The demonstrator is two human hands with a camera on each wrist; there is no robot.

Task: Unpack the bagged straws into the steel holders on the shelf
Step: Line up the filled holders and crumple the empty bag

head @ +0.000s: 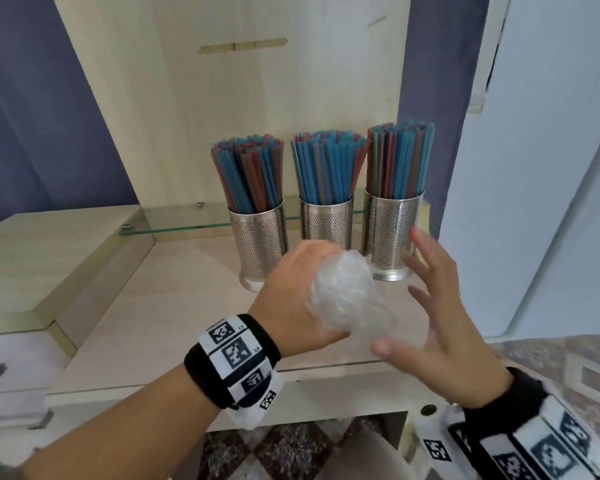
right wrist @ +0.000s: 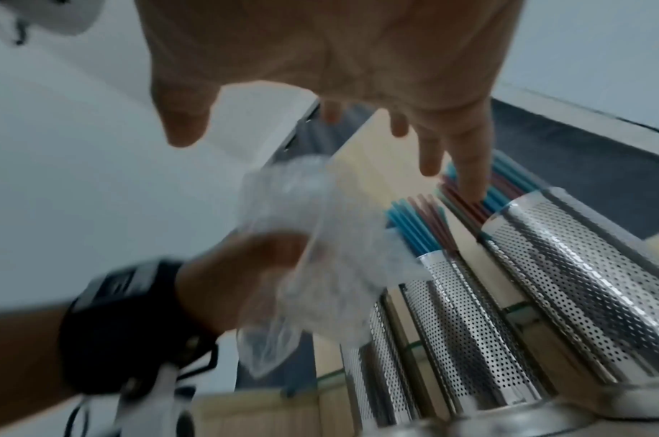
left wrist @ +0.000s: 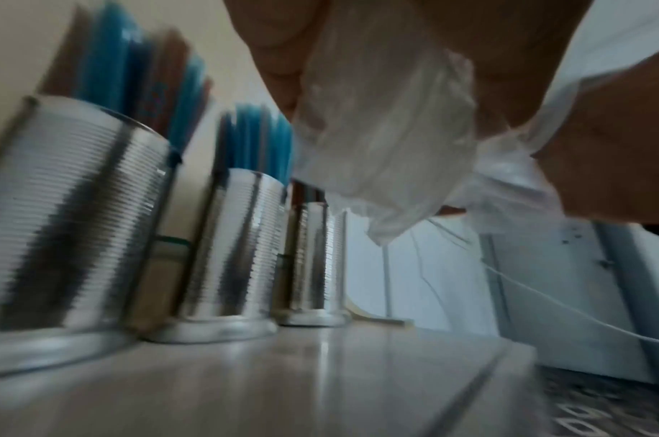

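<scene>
Three perforated steel holders stand in a row on the pale shelf [head: 174,306]: the left holder [head: 258,244], the middle holder [head: 326,220] and the right holder [head: 392,233]. Each is packed with upright blue and red straws [head: 329,168]. In front of them my left hand [head: 291,299] grips a crumpled, clear plastic bag [head: 347,292], also seen in the left wrist view as the bag [left wrist: 387,142] and in the right wrist view as the bag [right wrist: 313,266]. My right hand [head: 433,306] hovers just right of the bag, fingers spread, holding nothing. No straws show inside the bag.
A glass ledge [head: 187,223] runs behind the holders. A raised wooden step [head: 49,258] lies to the left, drawers [head: 11,375] below it. A white appliance or door [head: 551,168] stands to the right. Patterned floor [head: 568,358] shows beyond the shelf's front edge.
</scene>
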